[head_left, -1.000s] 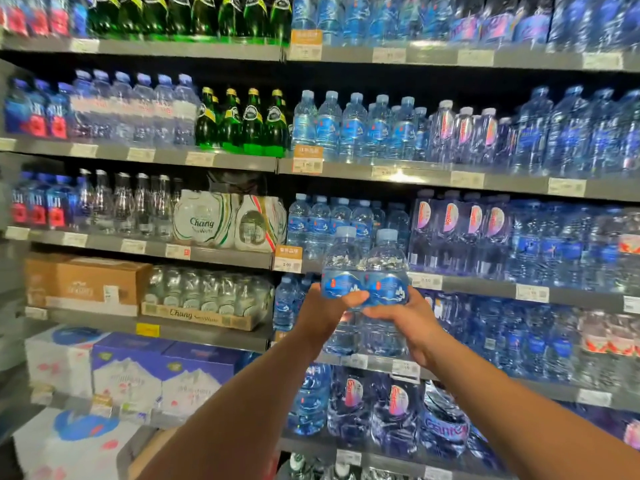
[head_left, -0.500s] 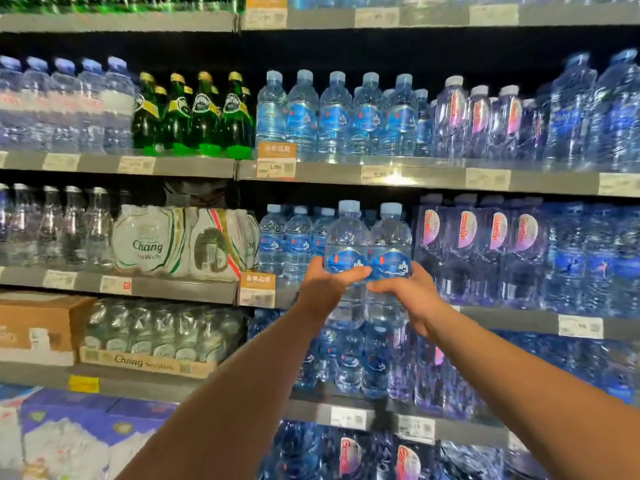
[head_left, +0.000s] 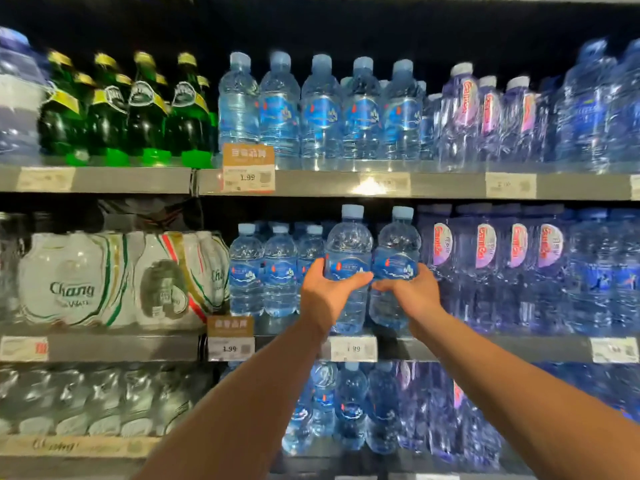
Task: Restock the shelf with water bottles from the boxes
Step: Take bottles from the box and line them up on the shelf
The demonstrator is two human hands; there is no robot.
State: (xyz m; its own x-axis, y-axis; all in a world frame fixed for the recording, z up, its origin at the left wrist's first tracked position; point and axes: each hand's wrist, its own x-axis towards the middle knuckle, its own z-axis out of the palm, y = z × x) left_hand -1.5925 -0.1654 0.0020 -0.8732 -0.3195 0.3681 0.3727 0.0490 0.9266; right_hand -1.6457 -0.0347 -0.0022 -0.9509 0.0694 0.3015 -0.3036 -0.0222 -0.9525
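Observation:
I hold two clear water bottles with blue labels side by side in front of the middle shelf [head_left: 485,348]. My left hand [head_left: 327,294] grips the left bottle [head_left: 348,244] around its label. The right bottle [head_left: 398,244] is in my right hand [head_left: 412,294]. Both bottles stand upright, with their bases just above the shelf's front edge. To their left on the same shelf stands a row of matching smaller-looking bottles [head_left: 263,271]. No box is in view.
Bottles with pink labels [head_left: 485,251] crowd the shelf just right of my hands. White Chang packs [head_left: 104,282] fill the left side. The upper shelf [head_left: 311,183] carries green bottles [head_left: 149,112] and more blue-label bottles [head_left: 322,109]. More water bottles fill the lower shelf.
Both hands have lifted the two bottles up and forward toward the middle shelf. The view has tilted up and closed in, so the lower shelves and boxes left the frame.

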